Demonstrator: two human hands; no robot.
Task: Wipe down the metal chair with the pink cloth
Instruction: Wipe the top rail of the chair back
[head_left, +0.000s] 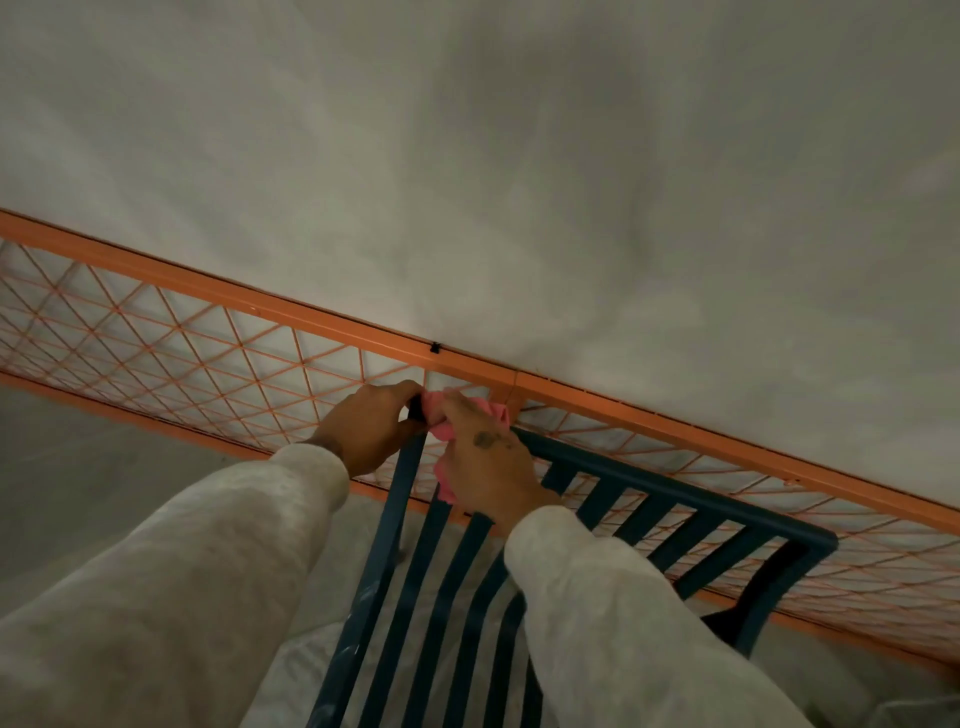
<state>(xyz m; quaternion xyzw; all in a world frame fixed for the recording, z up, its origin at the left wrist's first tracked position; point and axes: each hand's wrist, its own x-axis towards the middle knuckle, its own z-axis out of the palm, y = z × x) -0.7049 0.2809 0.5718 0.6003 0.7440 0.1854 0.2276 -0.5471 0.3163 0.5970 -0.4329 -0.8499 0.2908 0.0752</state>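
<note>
The dark blue metal chair (675, 493) with slatted bars fills the lower middle of the head view. My left hand (369, 431) grips the chair's far left corner. My right hand (488, 462) presses the pink cloth (441, 415) against the top bar at that same corner, right beside the left hand. Part of the cloth hangs below my right palm. Both arms wear pale, dusty sleeves that hide much of the slats.
An orange metal fence (311, 322) with diamond wire mesh runs diagonally just behind the chair, with a black clip (435, 347) on its top rail. Beyond it rises a pale grey wall (519, 156). Grey floor lies at the left.
</note>
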